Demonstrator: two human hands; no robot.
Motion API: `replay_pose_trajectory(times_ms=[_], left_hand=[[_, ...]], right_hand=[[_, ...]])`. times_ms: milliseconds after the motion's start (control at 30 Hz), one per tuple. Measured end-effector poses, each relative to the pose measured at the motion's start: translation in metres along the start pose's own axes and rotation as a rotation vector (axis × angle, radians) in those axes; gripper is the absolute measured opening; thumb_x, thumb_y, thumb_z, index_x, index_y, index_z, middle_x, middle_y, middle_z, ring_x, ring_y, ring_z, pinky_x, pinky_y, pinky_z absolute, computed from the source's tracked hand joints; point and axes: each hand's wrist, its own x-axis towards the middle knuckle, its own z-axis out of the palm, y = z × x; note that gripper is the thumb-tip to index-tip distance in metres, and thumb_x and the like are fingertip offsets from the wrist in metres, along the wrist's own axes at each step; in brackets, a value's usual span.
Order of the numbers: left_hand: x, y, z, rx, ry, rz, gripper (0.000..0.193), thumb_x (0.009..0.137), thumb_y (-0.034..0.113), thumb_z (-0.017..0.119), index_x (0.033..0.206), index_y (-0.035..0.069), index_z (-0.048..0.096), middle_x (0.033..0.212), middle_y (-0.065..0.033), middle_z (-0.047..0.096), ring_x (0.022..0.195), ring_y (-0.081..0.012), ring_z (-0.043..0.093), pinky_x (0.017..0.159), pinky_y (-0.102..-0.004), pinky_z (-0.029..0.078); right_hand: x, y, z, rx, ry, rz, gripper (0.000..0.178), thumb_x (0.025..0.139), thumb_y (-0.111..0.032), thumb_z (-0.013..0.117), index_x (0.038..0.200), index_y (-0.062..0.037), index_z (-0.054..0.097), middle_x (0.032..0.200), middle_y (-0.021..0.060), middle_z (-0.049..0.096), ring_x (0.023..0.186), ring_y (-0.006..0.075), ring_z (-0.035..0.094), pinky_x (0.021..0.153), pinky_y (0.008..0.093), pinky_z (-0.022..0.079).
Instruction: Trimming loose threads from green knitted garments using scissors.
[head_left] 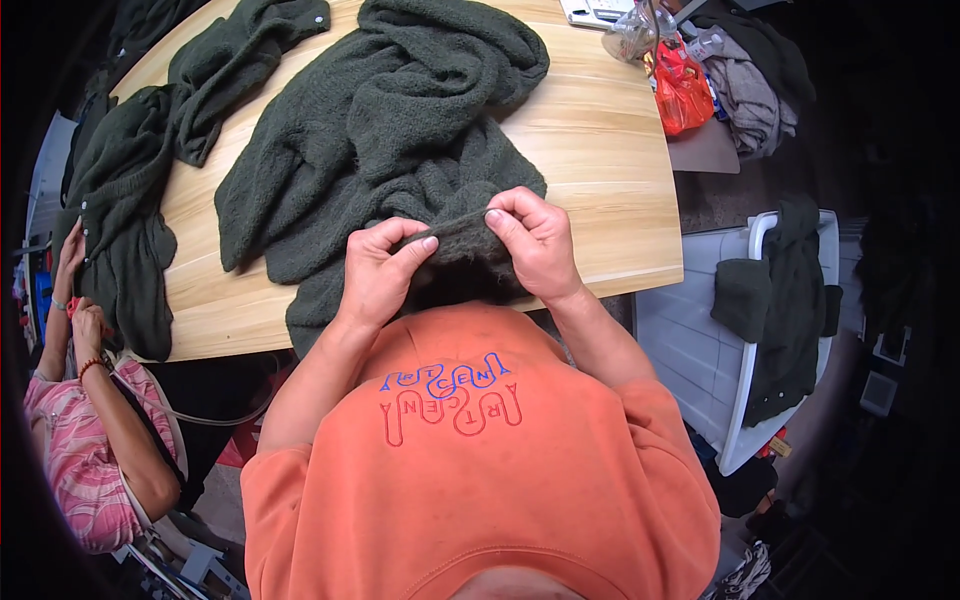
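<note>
The left hand [378,272] and right hand [540,248] each pinched the near edge of a dark green knit garment [410,125] — spaced apart, apparently to hold it taut. Its bulk lay beyond on the wood-grain table [605,180], which likely bore most weight.

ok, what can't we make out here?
All head view:
- Some fingertips of the left hand and right hand: behind the dark green garment they pinch.
- Where its hanging part ends: behind the orange shirt.
- Contents of the red bag: unclear through its plastic.
- Head of the co-worker: past the dark rim.
</note>
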Motion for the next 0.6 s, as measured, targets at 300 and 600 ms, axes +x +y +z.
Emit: replay_pose_trajectory(times_ms=[300,600], left_hand=[[0.002,0.007,-0.002,-0.377,-0.082,-0.208,0.002,0.077,0.001,0.061,0.076,-0.001,0.061,0.067,0.0023,0.057,0.06,-0.0018,0.045,0.053,-0.0174,0.036],[-0.004,0.026,0.003,-0.221,-0.143,-0.219,0.006,0.073,0.001,0.065,0.078,-0.001,0.063,0.065,0.0014,0.058,0.056,-0.0024,0.048,0.048,-0.0165,0.037]], right_hand=[[0.006,0.0,-0.013,-0.138,-0.074,0.027,0.005,0.081,-0.002,0.056,0.084,0.0011,0.057,0.071,-0.0023,0.052,0.064,0.0043,0.044,0.057,0.0192,0.037],[0.005,-0.018,-0.003,-0.165,-0.331,-0.006,0.005,0.079,-0.003,0.058,0.082,0.0013,0.057,0.067,0.0039,0.054,0.062,0.0094,0.049,0.056,0.0239,0.04]])
